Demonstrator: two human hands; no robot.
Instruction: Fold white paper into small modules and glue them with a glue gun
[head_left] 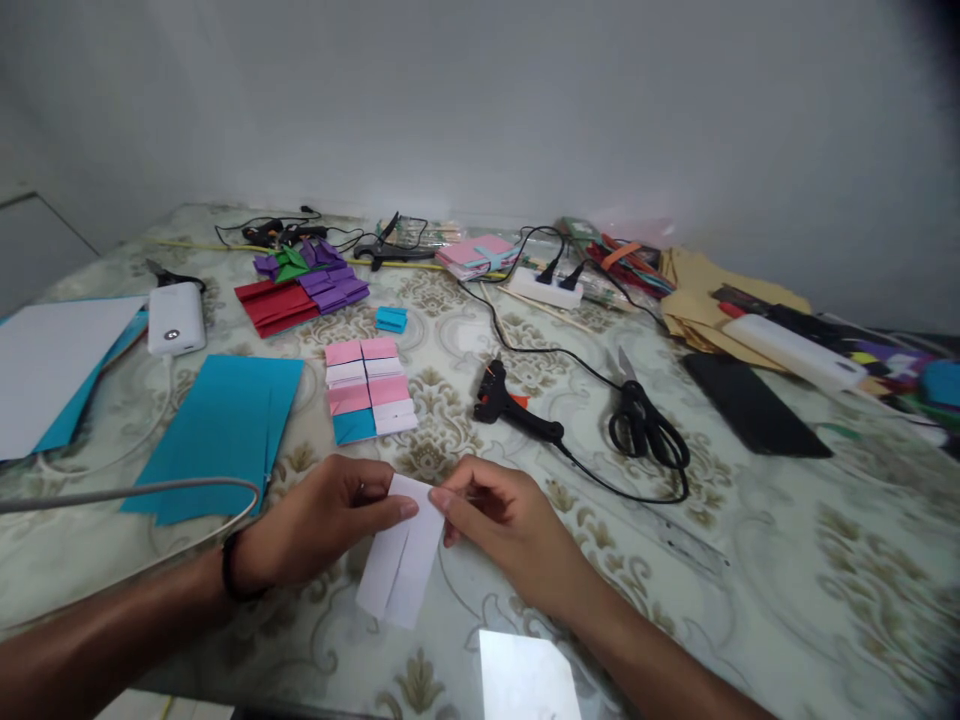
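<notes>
- plain grey wall, softly lit, darker toward the right;
- wide table before it, pale, patterned with brownish leaves and scrolls

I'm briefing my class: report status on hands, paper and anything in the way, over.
Left hand and right hand pinching white paper near its far end. Lengthwise seam showing. No obstruction seen; glue gun lies farther back.

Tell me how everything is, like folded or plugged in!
White paper: folded, held
Left hand: pinching paper
Right hand: pinching paper
Glue gun: on its side
Phone: flat, no lit screen showing
Scissors beside phone: blades look slightly apart
Power strip: two plugs in
Power bank: cable plugged in
Blue sheets: stacked flat
Red paper: folded
Pink stack: banded
</notes>
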